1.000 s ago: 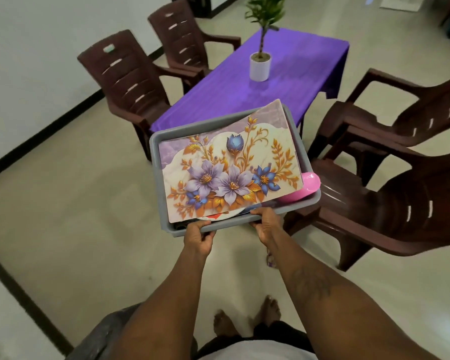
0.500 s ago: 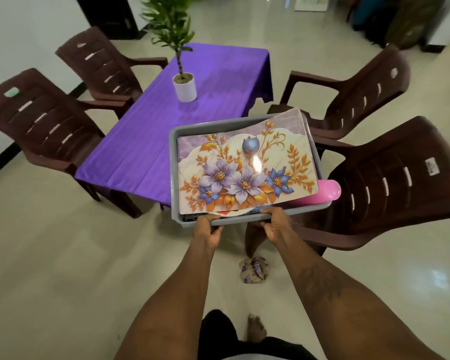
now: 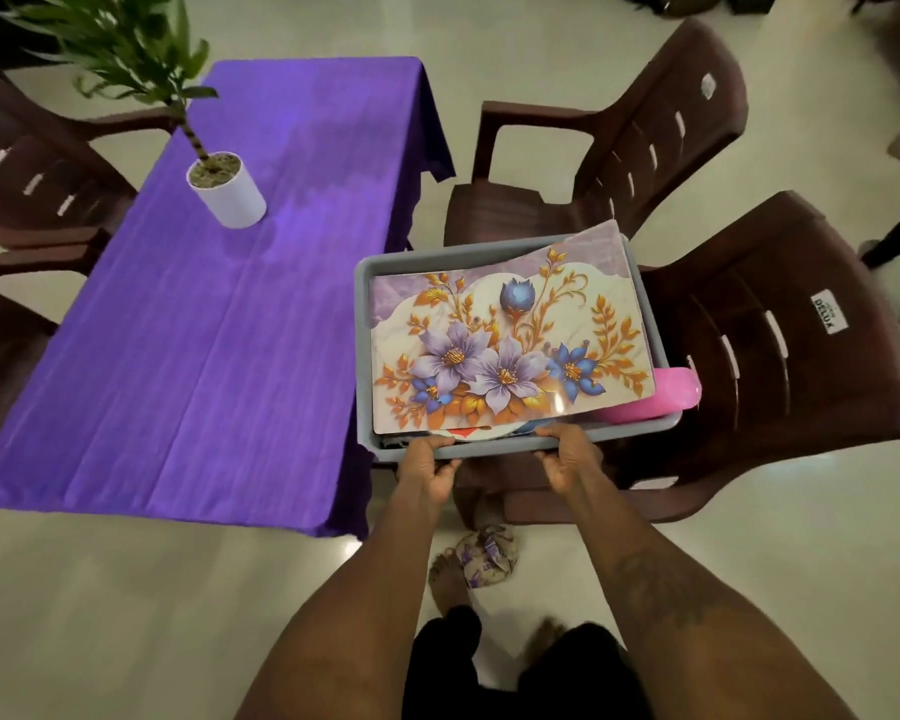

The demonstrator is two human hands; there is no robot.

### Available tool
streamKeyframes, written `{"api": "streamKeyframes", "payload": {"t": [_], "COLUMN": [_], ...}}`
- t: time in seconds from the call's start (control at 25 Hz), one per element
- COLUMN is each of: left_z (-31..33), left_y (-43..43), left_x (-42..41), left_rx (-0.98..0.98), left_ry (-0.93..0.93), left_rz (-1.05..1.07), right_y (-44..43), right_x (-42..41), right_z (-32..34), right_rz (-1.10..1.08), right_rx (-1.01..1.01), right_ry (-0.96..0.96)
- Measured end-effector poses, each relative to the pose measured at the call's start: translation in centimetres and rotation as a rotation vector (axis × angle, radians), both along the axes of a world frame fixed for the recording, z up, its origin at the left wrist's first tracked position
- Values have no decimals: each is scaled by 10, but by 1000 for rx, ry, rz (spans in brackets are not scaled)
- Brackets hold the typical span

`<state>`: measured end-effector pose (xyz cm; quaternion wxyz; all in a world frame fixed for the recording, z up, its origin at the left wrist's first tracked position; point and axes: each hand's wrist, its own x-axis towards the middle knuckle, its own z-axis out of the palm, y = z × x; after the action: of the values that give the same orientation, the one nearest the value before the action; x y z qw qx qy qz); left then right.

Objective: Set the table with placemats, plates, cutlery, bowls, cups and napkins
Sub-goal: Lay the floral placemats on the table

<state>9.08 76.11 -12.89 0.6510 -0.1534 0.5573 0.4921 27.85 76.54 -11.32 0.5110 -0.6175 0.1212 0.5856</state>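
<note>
Bin [image 3: 362, 356] right of the table [image 3: 204, 356], over a chair [image 3: 780, 330]
Placemat [image 3: 505, 350] on top in the bin; potted plant [image 3: 227, 192] on the table's far left; bundle [image 3: 487, 558] on the floor [image 3: 126, 589] below

Glossy placemat [image 3: 505, 345], plastic tray [image 3: 365, 356]

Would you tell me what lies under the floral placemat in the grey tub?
A pink item and a round white-red edge peek out; the placemat hides everything else in the tub.
</note>
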Motion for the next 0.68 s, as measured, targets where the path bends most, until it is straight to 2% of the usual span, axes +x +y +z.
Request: {"api": "streamKeyframes", "payload": {"t": [0.32,0.68], "left_z": [-82,-174], "left_y": [28,49], "left_x": [35,62], "left_rx": [-172,-264], "left_ry": [44,26], "left_rz": [-50,-57], "right_y": [19,45], "right_x": [37,61], "right_z": [-89,-167], "right_rz": [8,-6], "right_rx": [-163,-211], "right_ry": [32,114]}}
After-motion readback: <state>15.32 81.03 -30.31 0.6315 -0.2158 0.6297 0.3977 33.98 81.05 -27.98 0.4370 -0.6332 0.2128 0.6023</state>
